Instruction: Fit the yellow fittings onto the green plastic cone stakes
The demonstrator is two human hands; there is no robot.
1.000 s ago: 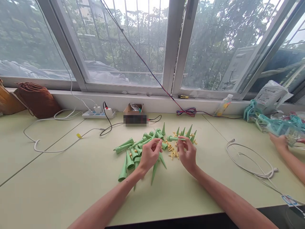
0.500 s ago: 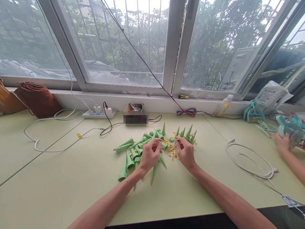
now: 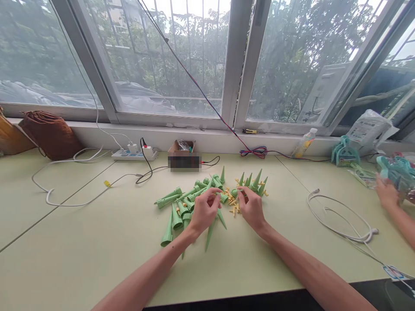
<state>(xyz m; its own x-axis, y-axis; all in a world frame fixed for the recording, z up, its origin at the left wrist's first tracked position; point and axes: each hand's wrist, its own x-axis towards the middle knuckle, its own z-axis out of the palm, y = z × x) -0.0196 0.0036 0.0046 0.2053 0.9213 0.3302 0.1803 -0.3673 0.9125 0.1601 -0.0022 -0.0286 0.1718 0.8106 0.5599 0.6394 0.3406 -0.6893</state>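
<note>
My left hand (image 3: 205, 208) is closed in a pinch over the right side of a pile of green plastic spikes (image 3: 177, 220); whatever lies between its fingertips is too small to make out. A green cap (image 3: 224, 198) shows just beside those fingertips. My right hand (image 3: 251, 206) pinches a small rounded green plastic piece (image 3: 234, 192) between thumb and forefinger. Beneath and between both hands lie small yellow valve-like pieces (image 3: 234, 209). Several green spikes (image 3: 256, 179) stand point-up behind my right hand, some with yellow pieces at their base.
At the back are a small open cardboard box (image 3: 173, 147), a white power strip (image 3: 134, 155) and bundled red-blue wire (image 3: 254, 151). A white cable (image 3: 340, 233) coils on the right. Another person's hand (image 3: 387, 194) touches teal plastic items (image 3: 394, 168) at far right.
The green piece in my right hand has tilted slightly, and its rounded end sits a little lower. My left hand stays put. The other person's hand has shifted slightly at far right.
</note>
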